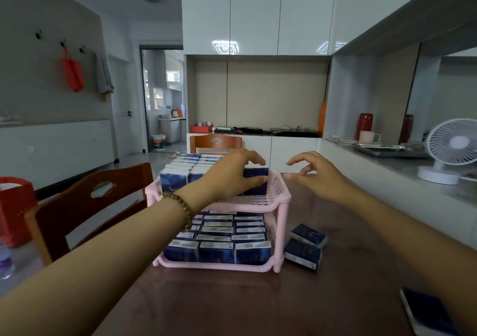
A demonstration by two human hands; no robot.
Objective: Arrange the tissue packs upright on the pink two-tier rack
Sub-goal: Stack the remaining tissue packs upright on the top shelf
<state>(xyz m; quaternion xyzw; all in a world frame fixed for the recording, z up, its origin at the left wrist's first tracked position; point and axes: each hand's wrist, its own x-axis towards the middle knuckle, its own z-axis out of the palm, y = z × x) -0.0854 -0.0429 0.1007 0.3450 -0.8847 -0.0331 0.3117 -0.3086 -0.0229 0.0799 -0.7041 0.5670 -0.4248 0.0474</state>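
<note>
Head view. Your left hand (pixel 232 174) reaches over the upper tier of the pink rack (pixel 281 199) and grips one tissue pack (pixel 256 184). The fingers curl over its top edge and the thumb presses its front face. This tissue pack stands upright in the right part of the upper tier, near the right wall. The left and rear of that tier are filled by upper-tier packs (pixel 175 178). On the lower tier, the lower-tier packs (pixel 219 235) stand upright in close rows.

Your right hand (pixel 318 177) hovers just beside the rack's upper right corner, fingers loosely curled and apart, holding nothing. Two stacked packs (pixel 305 248) lie on the table (pixel 232 307), just right of the rack's base. One flat pack (pixel 426 312) lies near the lower right edge, well apart from both hands.
</note>
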